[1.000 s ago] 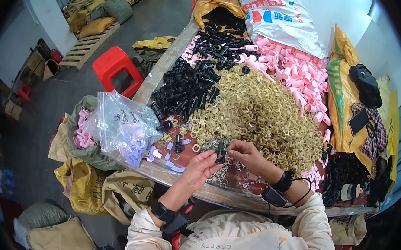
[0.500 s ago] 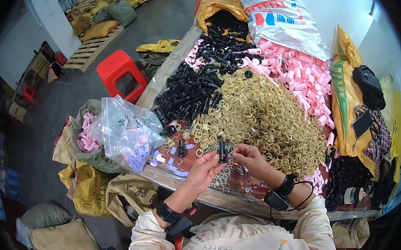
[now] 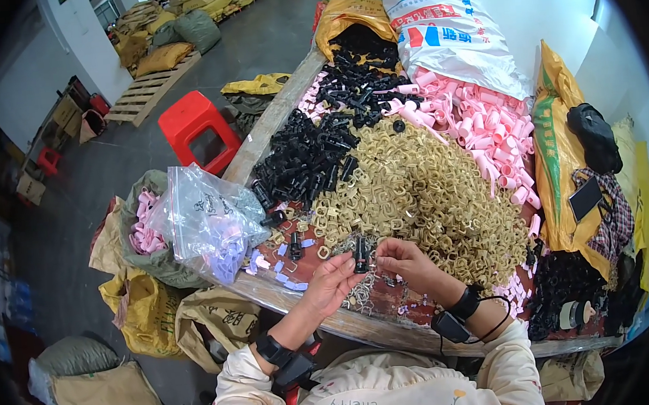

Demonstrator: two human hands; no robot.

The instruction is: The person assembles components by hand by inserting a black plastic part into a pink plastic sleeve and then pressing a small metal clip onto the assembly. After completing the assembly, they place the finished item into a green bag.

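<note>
Between thumb and fingers, my left hand grips a black cylindrical plastic part, held upright over the table's near edge. My right hand is closed in a pinch just to the right of that part; whatever it pinches is too small to make out. Beneath and beyond the hands lie silvery metal clips and a large heap of tan plastic rings. Another black part stands to the left, near small lilac pieces.
A heap of black parts lies far left, pink plastic parts far right. A clear bag hangs over the table's left edge. A white sack lies at the back, a phone at right. A red stool stands left.
The black part in my left hand has shifted slightly down. My right hand stays beside it, still pinched. The whole view has moved a little.
</note>
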